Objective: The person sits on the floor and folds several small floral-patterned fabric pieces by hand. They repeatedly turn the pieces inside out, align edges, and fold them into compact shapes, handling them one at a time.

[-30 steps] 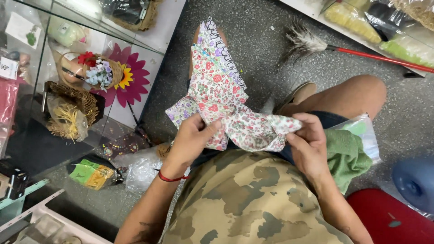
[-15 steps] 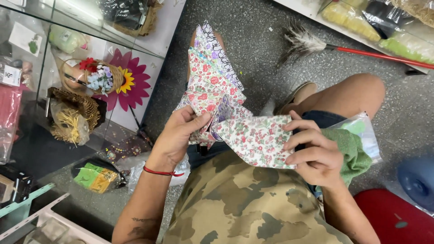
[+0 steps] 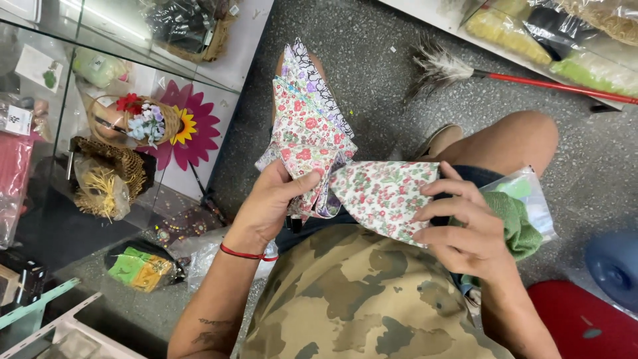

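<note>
Since the earlier frames, the floral cloth piece (image 3: 389,196) has been drawn rightward out of the fan and now lies flatter and more squared across the lap, while the left hand has closed higher on the bundle. Item: floral cloth piece, thin printed cotton, pale ground with small red and green sprigs, roughly rectangular, soft and lightly creased; long axis runs left to right, from the bundle toward the right knee. Right hand (image 3: 465,229) lies over its right end, fingers curled and clamped on the edge, thumb beneath and hidden. Left hand (image 3: 272,206) is clamped on the gathered root of the fabric fan (image 3: 309,123), thumb pressed across the front; the cloth piece meets the fan just right of that thumb, so both hands bear on it, the right nearer its free end. Fabric fan: several overlapped printed swatches, red-rose, lilac and black-lace patterns, pointed tips directed away from the body. Adjacent: green cloth in a clear plastic bag (image 3: 525,219) beside the right thigh; camouflage shirt (image 3: 359,299); red wrist band (image 3: 242,254). Beyond: speckled grey floor (image 3: 372,73); feather duster with red handle (image 3: 465,66); glass display case (image 3: 100,113) holding a woven basket of flowers.
</note>
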